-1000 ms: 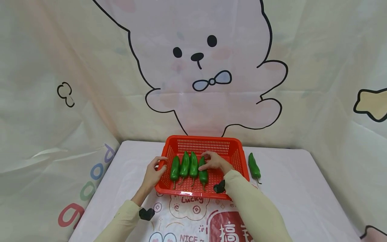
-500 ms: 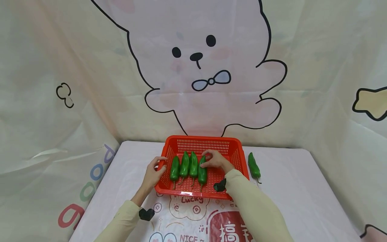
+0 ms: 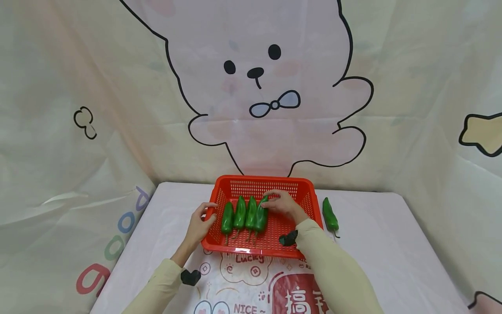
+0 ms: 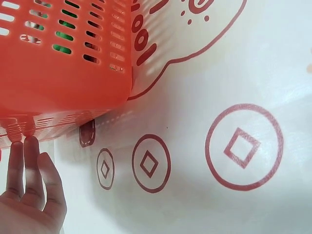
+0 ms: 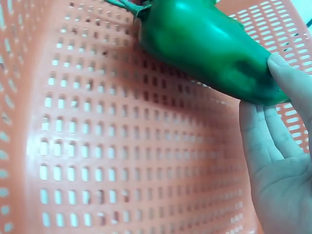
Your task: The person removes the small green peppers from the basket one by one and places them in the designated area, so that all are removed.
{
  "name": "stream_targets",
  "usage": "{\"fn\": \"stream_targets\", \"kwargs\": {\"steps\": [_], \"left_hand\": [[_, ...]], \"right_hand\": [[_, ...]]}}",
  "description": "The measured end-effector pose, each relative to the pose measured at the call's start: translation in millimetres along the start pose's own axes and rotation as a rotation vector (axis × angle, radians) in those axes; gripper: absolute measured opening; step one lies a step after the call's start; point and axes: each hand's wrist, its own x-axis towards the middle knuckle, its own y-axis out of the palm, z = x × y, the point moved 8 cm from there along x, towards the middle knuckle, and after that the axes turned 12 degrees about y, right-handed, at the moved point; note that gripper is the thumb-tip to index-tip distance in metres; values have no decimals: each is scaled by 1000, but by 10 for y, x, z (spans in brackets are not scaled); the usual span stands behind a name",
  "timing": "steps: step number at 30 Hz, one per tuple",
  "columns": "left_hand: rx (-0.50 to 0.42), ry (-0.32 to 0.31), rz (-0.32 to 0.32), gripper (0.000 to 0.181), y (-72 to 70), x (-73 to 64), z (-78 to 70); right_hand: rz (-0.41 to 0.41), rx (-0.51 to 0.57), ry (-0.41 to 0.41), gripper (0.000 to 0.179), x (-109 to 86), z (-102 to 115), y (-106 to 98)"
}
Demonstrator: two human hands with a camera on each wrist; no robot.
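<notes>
A red plastic basket (image 3: 256,252) with slotted walls holds several green chili peppers, lying side by side with their stems toward me. My right hand (image 3: 284,205) pinches the far tip of the rightmost chili pepper (image 3: 260,221). In the right wrist view the thumb lies on top of this pepper (image 5: 195,41) and the fingers are beneath it. Three other peppers (image 3: 227,219) lie to its left. My left hand (image 3: 198,224) holds the basket's left rim; the left wrist view shows its fingers (image 4: 32,165) against the outer wall.
Another green chili pepper (image 3: 330,216) lies on the white table cover (image 3: 376,244), just right of the basket. Printed drawings and lettering mark the cover in front. A cloth backdrop (image 3: 396,144) with a cartoon bear stands behind the table.
My right hand has slid the rightmost pepper left, close against its neighbour; its stem end now points a little left. The hand has shifted slightly farther back. My left hand has stayed on the rim.
</notes>
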Motion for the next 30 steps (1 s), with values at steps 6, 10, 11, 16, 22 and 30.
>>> {"fn": "stream_targets", "kwargs": {"steps": [6,10,11,16,22,30], "left_hand": [[-17,12,5,32,-9,2,-20],[-21,12,8,32,-11,2,-20],[-18,10,7,32,-14,1,-18],[-13,5,3,32,-20,-3,8],[-20,4,7,32,-6,-5,18],[-22,-12,11,33,1,-7,16]], "right_hand": [[25,37,-18,44,-29,168,-71],[42,43,-36,44,-87,324,-115],[48,51,-39,44,-104,368,-123],[89,158,-22,48,-155,544,-153],[102,251,-15,55,-230,657,-222],[148,300,-96,40,-338,818,-265]]}}
